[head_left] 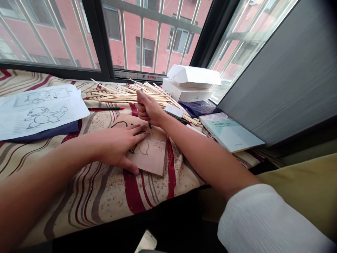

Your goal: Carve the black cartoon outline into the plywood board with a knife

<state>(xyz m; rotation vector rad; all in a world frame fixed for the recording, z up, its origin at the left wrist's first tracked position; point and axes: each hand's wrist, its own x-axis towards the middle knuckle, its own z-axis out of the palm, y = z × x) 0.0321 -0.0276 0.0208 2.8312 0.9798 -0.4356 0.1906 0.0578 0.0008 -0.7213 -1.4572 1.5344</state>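
Gripping small tool (149, 124), left hand (118, 146) on wooden block (155, 158)

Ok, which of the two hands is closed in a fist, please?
The right hand, gripping a small tool; the left hand lies open and flat on the wooden block.

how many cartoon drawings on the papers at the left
2. The upper cartoon drawing sits inside a drawn frame on the paper sheets; the lower cartoon drawing lies just below it. Others may be hidden under the top sheet.
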